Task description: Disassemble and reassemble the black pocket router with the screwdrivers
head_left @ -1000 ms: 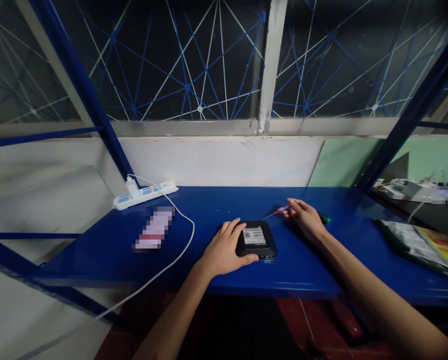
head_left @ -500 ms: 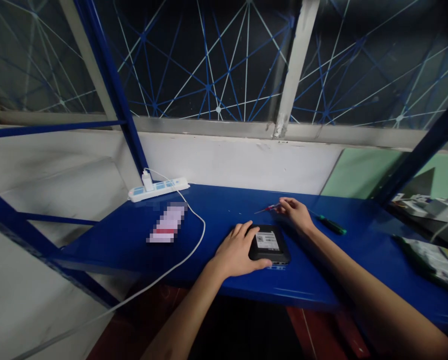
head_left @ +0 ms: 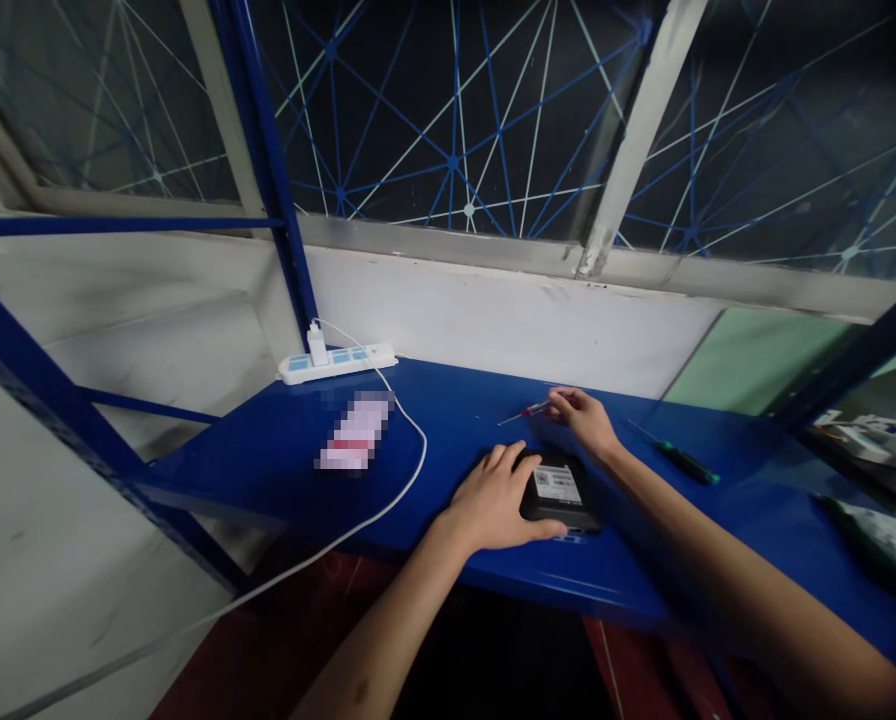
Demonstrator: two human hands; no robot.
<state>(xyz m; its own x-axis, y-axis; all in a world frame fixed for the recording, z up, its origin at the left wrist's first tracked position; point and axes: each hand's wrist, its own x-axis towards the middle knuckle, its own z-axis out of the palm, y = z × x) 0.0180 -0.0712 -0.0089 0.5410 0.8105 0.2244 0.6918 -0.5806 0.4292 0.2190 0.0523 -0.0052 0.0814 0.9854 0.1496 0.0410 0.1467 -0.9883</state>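
Note:
A flat black box (head_left: 584, 512) with a white printed label lies on the blue table. My left hand (head_left: 493, 500) grips it from the left, its thumb along the near edge and its fingers over the far left part, hiding that side. Beyond the box, just above the tabletop, my right hand (head_left: 579, 418) pinches a small screwdriver with a red handle (head_left: 536, 409). Its thin shaft points left, and the tip touches nothing I can make out. To the right of that hand lies a second screwdriver (head_left: 688, 463) with a green and black handle.
A white power strip (head_left: 335, 363) with a plugged-in charger stands at the back left. From it a white cable (head_left: 424, 450) runs across the table. A blurred-out pinkish item (head_left: 356, 432) lies left. A plastic packet (head_left: 879, 540) is at the right edge.
The camera has turned, so the scene sits further right in view. Relative to the box, my right hand with the screwdriver has moved left. My left hand stays on the box.

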